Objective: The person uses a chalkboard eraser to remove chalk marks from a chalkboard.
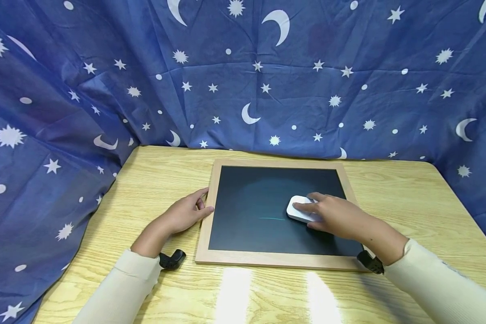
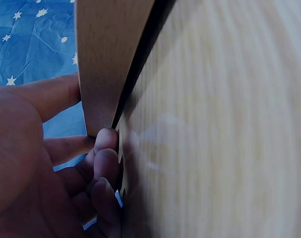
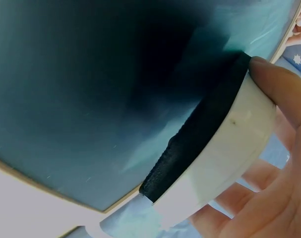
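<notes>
A small blackboard (image 1: 247, 193) in a pale wooden frame lies on the table. My right hand (image 1: 336, 216) grips a white, dark-padded board eraser (image 1: 299, 209) right of the board's middle; in the right wrist view the thumb lies along one side of the eraser (image 3: 224, 153), with fingers on the other. A thin green chalk line (image 1: 272, 218) runs just left of the eraser. At the frame's left side, my left hand (image 1: 184, 213) holds the edge. The left wrist view shows thumb and index finger against the wooden frame (image 2: 108, 64), the other fingers curled near the tabletop.
The light wooden table (image 1: 166, 171) extends around the board, with bright glare near its front. A blue curtain (image 1: 227, 112) with white moons and stars hangs behind and at both sides. Dark wrist devices (image 1: 172, 259) sit at both cuffs.
</notes>
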A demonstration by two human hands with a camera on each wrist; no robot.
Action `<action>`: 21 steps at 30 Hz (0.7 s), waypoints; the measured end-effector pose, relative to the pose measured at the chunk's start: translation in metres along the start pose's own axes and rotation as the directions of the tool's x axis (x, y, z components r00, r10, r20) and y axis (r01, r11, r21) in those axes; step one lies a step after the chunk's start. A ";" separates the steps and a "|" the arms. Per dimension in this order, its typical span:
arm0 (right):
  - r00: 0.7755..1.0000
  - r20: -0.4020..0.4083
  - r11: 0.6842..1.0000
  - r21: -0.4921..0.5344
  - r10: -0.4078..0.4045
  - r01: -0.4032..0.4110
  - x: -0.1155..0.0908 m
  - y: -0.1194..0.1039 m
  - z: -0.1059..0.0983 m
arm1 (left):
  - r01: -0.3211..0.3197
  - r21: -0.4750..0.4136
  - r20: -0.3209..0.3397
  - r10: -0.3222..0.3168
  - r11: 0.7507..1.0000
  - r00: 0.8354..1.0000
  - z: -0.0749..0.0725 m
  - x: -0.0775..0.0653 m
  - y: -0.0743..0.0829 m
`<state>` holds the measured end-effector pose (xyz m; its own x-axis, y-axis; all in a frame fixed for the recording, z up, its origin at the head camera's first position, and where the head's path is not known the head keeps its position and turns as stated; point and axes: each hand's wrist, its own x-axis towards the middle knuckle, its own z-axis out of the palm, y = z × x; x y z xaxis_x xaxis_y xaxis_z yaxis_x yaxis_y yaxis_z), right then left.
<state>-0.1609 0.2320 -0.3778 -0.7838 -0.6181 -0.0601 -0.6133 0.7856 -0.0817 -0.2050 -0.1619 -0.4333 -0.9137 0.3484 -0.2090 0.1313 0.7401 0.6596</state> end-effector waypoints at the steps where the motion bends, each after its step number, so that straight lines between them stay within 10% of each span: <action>1: 1.000 0.003 1.000 0.003 0.004 -0.004 -0.002 0.001 0.000 | 0.000 0.001 0.000 0.000 1.000 1.000 0.000 0.000 0.000; 21: 0.999 -0.015 0.999 -0.019 -0.028 0.028 0.000 0.000 -0.001 | -0.012 0.000 -0.001 0.012 1.000 1.000 0.000 0.002 -0.002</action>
<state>-0.1607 0.2319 -0.3765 -0.7677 -0.6394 -0.0424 -0.6366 0.7685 -0.0645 -0.2073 -0.1623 -0.4354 -0.9124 0.3568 -0.2004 0.1425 0.7360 0.6618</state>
